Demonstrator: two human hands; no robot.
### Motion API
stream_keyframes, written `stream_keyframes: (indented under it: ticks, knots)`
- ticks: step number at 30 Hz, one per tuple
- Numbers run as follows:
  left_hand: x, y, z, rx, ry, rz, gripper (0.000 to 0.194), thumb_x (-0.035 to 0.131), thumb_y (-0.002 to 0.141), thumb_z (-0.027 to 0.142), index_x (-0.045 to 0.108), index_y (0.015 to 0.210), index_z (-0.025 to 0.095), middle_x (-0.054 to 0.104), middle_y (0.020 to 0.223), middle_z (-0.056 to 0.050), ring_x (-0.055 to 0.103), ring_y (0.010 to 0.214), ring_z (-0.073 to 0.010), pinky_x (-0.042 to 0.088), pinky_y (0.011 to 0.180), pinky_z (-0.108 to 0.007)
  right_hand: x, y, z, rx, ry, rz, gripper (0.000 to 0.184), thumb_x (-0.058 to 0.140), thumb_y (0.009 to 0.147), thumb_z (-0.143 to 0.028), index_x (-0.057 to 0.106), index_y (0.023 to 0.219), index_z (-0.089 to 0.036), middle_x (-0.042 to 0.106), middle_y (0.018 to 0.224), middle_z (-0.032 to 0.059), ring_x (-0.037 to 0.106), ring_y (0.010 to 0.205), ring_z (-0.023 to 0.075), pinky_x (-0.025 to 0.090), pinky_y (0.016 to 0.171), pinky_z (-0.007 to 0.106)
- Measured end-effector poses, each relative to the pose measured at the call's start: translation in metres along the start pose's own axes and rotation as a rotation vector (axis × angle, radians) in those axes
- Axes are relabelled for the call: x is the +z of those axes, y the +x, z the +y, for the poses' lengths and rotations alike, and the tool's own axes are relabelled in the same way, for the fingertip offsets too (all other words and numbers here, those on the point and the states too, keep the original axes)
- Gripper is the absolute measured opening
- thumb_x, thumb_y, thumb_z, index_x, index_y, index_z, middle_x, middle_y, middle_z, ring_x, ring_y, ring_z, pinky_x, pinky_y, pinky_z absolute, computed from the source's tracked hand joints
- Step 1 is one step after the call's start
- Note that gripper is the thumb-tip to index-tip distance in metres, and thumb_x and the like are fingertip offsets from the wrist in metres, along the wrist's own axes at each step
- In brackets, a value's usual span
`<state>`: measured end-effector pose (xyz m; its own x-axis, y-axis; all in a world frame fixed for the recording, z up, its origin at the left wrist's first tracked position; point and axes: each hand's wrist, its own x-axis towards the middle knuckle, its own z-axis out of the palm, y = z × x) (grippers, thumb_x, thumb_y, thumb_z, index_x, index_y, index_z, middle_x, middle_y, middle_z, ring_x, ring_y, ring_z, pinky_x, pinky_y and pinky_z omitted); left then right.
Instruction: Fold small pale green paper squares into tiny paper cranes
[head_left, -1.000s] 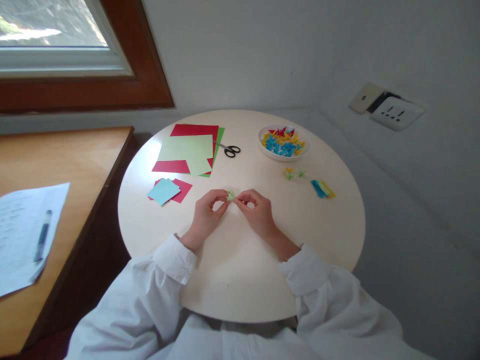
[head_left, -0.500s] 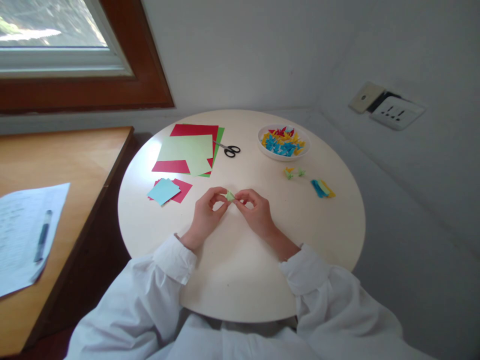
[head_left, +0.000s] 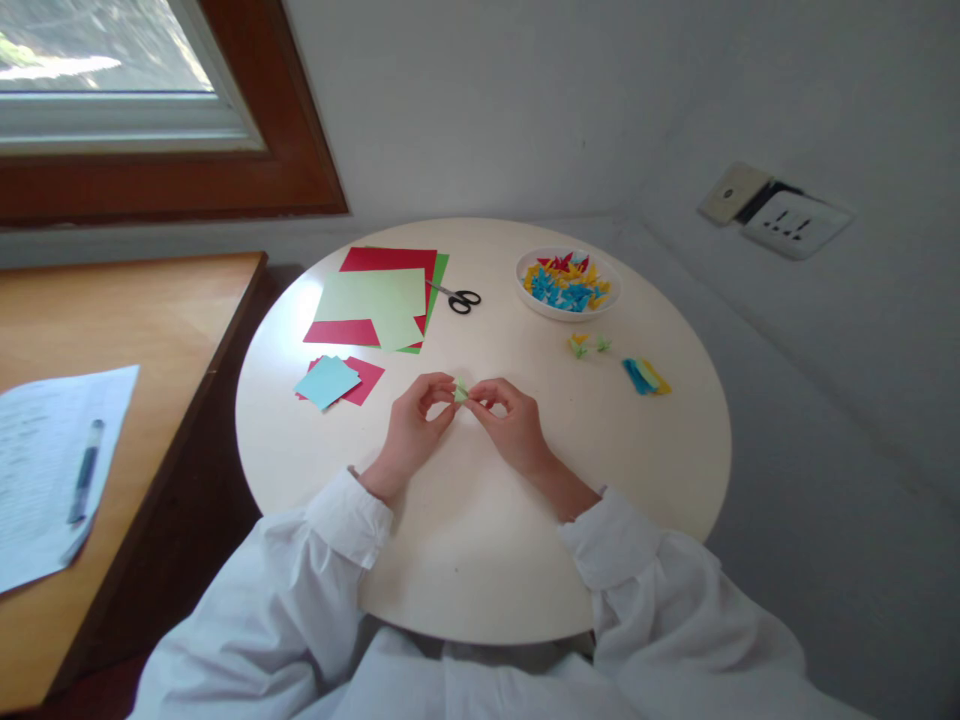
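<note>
A tiny light green folded paper piece [head_left: 460, 392] is pinched between both my hands above the round cream table [head_left: 465, 560]. My left hand [head_left: 411, 428] holds its left side with fingertips curled in. My right hand [head_left: 507, 420] pinches its right side, fingers closed. Both wrists rest near the table's middle, in white sleeves. Most of the paper piece is hidden by my fingertips.
Red and green paper sheets [head_left: 375, 297] lie at the back left, with black scissors [head_left: 457, 298] beside them. Small blue and red squares [head_left: 335, 380] lie nearer. A white bowl [head_left: 568, 285] holds folded pieces. Small folded bits [head_left: 587, 346] and strips [head_left: 645, 376] lie right. A wooden desk [head_left: 120, 330] carries paper and pen [head_left: 84, 472].
My fingers have closed tighter on the green piece, so less of it shows than a second ago. The hands stay in the same spot.
</note>
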<state>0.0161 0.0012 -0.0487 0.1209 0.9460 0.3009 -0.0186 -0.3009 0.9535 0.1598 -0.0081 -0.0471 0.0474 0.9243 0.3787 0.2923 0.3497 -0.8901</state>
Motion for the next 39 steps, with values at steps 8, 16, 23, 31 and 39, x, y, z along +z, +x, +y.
stream_keyframes:
  ticks: [8, 16, 23, 31, 39]
  knots:
    - [0.0001, 0.0002, -0.0001, 0.032, 0.04, 0.006, 0.023, 0.064, 0.07, 0.013, 0.058, 0.092, 0.018, 0.061, 0.08, -0.001, 0.061, 0.075, -0.0112, 0.051, 0.075, -0.026, 0.0001, -0.0005, 0.0012, 0.008, 0.016, -0.014, 0.007, 0.062, 0.072, -0.019, 0.062, 0.078, -0.021, 0.069, 0.079, 0.0015, 0.063, 0.072, 0.0151, 0.05, 0.065, 0.027]
    - [-0.0019, 0.0012, 0.0045, -0.05, 0.095, -0.006, 0.016, 0.067, 0.071, 0.026, 0.065, 0.084, 0.016, 0.067, 0.083, -0.006, 0.063, 0.078, -0.0163, 0.051, 0.074, -0.03, -0.0007, -0.0005, -0.0004, -0.003, 0.026, -0.033, 0.008, 0.062, 0.074, -0.02, 0.063, 0.081, -0.021, 0.069, 0.083, 0.002, 0.063, 0.073, 0.0149, 0.05, 0.065, 0.027]
    - [-0.0034, 0.0011, 0.0009, -0.028, 0.103, -0.027, 0.014, 0.066, 0.074, 0.028, 0.066, 0.082, 0.016, 0.067, 0.083, -0.006, 0.063, 0.079, -0.016, 0.05, 0.073, -0.028, 0.0003, -0.0009, 0.0019, -0.02, 0.023, -0.031, 0.006, 0.062, 0.075, -0.021, 0.063, 0.08, -0.02, 0.069, 0.081, 0.002, 0.063, 0.072, 0.0141, 0.049, 0.063, 0.026]
    - [-0.0029, 0.0019, 0.0037, -0.066, 0.118, -0.002, 0.011, 0.066, 0.072, 0.024, 0.068, 0.079, 0.016, 0.07, 0.081, -0.006, 0.063, 0.076, -0.0164, 0.049, 0.072, -0.027, 0.0002, -0.0009, 0.0022, -0.035, -0.028, -0.016, 0.007, 0.065, 0.074, -0.024, 0.062, 0.079, -0.02, 0.067, 0.078, 0.002, 0.06, 0.07, 0.0135, 0.048, 0.061, 0.025]
    - [-0.0042, 0.0019, 0.0037, -0.058, 0.174, 0.029, 0.009, 0.064, 0.071, 0.023, 0.068, 0.075, 0.016, 0.07, 0.075, -0.005, 0.063, 0.072, -0.0164, 0.047, 0.069, -0.028, 0.0004, -0.001, 0.0025, -0.013, -0.005, -0.053, 0.009, 0.064, 0.074, -0.024, 0.064, 0.081, -0.019, 0.068, 0.083, 0.004, 0.062, 0.074, 0.0144, 0.051, 0.064, 0.026]
